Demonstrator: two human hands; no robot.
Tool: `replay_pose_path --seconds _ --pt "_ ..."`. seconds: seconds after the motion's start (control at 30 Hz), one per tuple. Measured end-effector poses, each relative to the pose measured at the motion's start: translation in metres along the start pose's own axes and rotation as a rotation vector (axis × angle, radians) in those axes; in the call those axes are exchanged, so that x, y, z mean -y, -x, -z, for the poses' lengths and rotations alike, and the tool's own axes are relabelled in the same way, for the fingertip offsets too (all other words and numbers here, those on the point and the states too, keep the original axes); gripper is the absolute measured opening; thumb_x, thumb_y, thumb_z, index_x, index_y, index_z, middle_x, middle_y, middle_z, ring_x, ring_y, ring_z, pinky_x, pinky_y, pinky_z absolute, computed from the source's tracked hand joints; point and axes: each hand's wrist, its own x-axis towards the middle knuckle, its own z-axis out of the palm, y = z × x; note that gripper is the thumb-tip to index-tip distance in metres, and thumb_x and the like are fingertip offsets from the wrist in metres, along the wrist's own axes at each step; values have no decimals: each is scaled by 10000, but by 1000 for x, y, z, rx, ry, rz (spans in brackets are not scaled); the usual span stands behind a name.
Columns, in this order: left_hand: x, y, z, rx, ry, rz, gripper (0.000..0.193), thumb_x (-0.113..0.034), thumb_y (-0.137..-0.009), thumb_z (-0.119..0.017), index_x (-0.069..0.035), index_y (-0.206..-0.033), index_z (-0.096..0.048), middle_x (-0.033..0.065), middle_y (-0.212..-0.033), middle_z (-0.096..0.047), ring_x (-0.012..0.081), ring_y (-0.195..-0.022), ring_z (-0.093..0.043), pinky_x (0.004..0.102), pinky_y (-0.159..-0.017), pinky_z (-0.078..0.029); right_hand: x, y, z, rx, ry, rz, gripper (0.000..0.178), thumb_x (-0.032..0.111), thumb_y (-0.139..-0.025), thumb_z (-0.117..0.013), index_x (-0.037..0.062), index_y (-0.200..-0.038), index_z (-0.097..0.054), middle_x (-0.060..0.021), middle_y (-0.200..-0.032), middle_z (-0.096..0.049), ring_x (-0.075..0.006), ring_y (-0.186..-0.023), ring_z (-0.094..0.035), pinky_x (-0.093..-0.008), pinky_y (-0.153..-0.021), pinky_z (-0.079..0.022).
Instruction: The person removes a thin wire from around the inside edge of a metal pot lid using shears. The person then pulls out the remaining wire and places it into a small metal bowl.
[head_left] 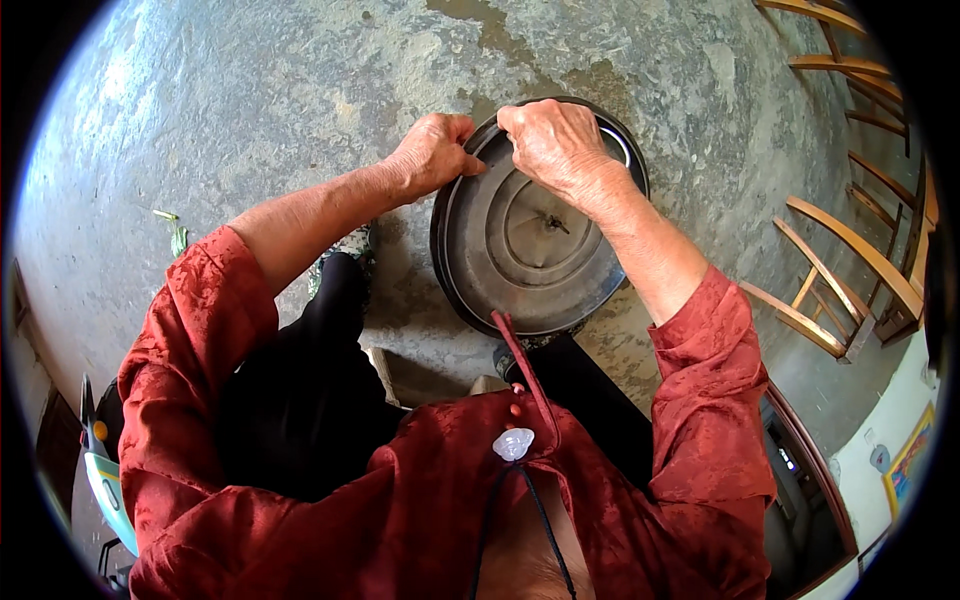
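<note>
A round, dark grey metal lid [525, 262] with concentric rings and a small fastener at its centre is in front of my legs, its ringed face toward me. At its upper left rim, my left hand [435, 155] is closed with the fingers bent and the thumb over the edge. My right hand [560, 145] is also closed, its knuckles up, on the top of the rim. What the right fingertips press on is hidden. A bright curved highlight shows on the rim right of that hand.
Wooden chairs [850, 260] line the right side. Damp patches [495, 35] mark the concrete floor [300, 110] beyond the lid. A green plant scrap [178, 238] lies at the left. My black-trousered legs [320, 370] flank the near side, with a patterned shoe [350, 250] beside the lid.
</note>
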Motion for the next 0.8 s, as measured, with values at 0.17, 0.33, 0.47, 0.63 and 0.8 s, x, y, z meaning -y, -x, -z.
replay_pose_path --seconds 0.17,0.33,0.47,0.63,0.8 --pt "3 0 -3 8 -39 -32 286 -164 -740 -791 6 -908 -633 133 -775 -647 210 -762 -633 385 -738 -508 -38 5 3 35 -1 -140 130 73 -870 -601 138 -907 -707 -100 -787 -701 -240 -716 -693 -422 -669 -572" --pt "-5 4 0 -22 -94 -18 281 -158 -746 -786 6 -912 -630 127 -781 -649 205 -759 -629 383 -734 -510 6 -2 2 78 32 -33 150 49 -847 -575 129 -885 -697 -109 -751 -696 -274 -718 -692 -404 -679 -570" --pt "-3 1 1 -4 1 -37 292 -154 -737 -791 14 -923 -639 128 -788 -662 199 -770 -641 372 -731 -515 -16 2 8 57 -93 -119 180 51 -864 -573 130 -943 -714 -109 -760 -698 -287 -729 -692 -414 -682 -566" --pt "-6 2 -4 -13 -11 -40 292 -160 -735 -797 15 -908 -640 128 -780 -658 204 -751 -633 376 -735 -514 -38 5 8 5 -40 -136 86 94 -850 -583 79 -839 -667 -154 -771 -675 -352 -745 -674 -457 -677 -540" --pt "-5 3 2 -36 0 -16 290 -159 -732 -798 14 -898 -634 141 -766 -645 219 -752 -628 387 -735 -505 15 -1 10 89 -41 -10 68 79 -819 -616 96 -847 -676 -117 -791 -695 -266 -756 -700 -401 -710 -570"
